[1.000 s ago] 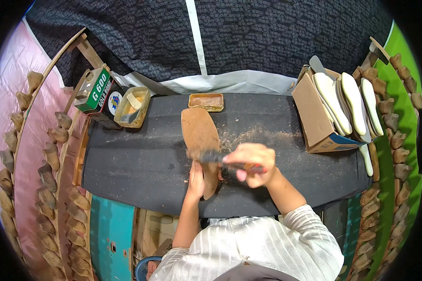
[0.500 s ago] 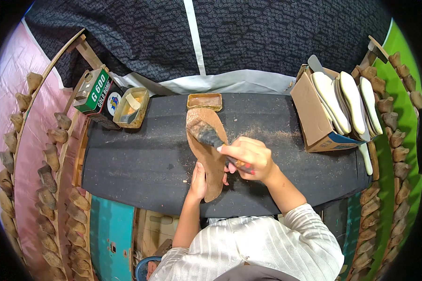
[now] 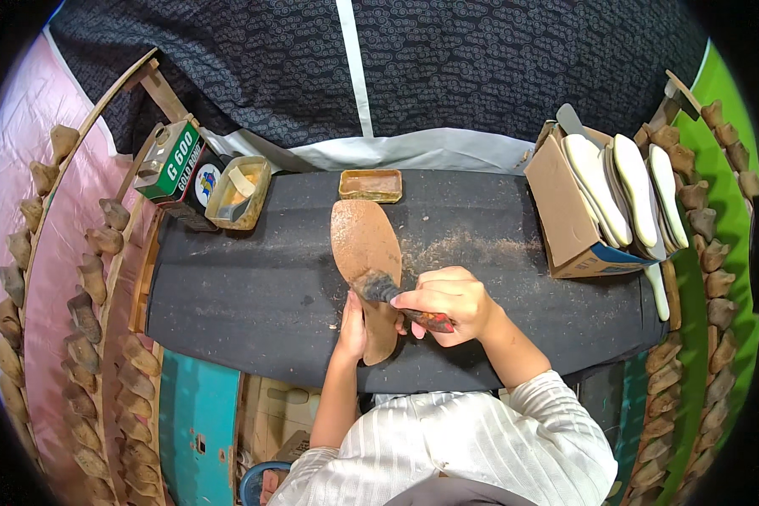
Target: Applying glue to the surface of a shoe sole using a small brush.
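Note:
A brown shoe insole (image 3: 367, 236) is held up over the black-covered table, its wide end pointing away from me. My left hand (image 3: 353, 331) grips it by the edges near the narrow waist; part of the fingers is hidden beneath it. My right hand (image 3: 451, 305) is closed round the red-marked handle of a brush (image 3: 378, 287). The dark, worn bristles touch the insole at its middle. Just beyond the insole's far end stands a shallow rectangular tray (image 3: 371, 185) with a brownish content.
At the back left are a green and black metal can (image 3: 173, 169) and a plastic tub (image 3: 239, 192) with a scraper in it. A cardboard box (image 3: 565, 207) of pale insoles (image 3: 632, 190) stands at right. Racks of wooden shoe lasts (image 3: 83, 314) flank the table (image 3: 228, 295).
The brush has moved from the insole's wide far end down toward its middle, nearer to me. My left hand still holds the insole, which has shifted slightly.

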The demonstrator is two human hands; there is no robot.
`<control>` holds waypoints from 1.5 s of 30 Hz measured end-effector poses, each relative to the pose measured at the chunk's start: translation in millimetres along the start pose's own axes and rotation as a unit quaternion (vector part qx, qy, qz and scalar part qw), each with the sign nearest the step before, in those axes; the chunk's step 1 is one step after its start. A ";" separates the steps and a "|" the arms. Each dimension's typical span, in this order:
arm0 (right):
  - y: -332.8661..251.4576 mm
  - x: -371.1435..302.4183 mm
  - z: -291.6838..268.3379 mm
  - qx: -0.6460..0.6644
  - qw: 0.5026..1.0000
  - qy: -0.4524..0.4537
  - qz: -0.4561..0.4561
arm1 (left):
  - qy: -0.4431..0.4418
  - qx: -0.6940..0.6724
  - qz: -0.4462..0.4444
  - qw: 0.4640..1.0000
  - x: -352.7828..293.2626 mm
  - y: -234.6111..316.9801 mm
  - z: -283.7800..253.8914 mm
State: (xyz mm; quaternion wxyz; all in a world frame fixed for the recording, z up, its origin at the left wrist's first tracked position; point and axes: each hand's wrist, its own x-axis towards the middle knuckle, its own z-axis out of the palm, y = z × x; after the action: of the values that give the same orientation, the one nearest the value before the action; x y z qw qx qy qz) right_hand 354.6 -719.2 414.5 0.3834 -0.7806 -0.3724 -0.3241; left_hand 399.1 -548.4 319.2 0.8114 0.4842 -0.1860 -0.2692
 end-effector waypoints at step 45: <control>168.3 -3.5 29.7 -0.127 0.950 0.103 0.267 | -0.043 -0.098 0.029 0.994 -16.9 -1.4 -24.4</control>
State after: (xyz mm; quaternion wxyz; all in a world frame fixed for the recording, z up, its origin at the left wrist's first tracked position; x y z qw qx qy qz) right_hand 499.1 -767.6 336.9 0.3897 -0.8561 -0.0645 -0.3333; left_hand 399.3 -521.7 306.0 0.8536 0.3851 -0.2071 -0.2831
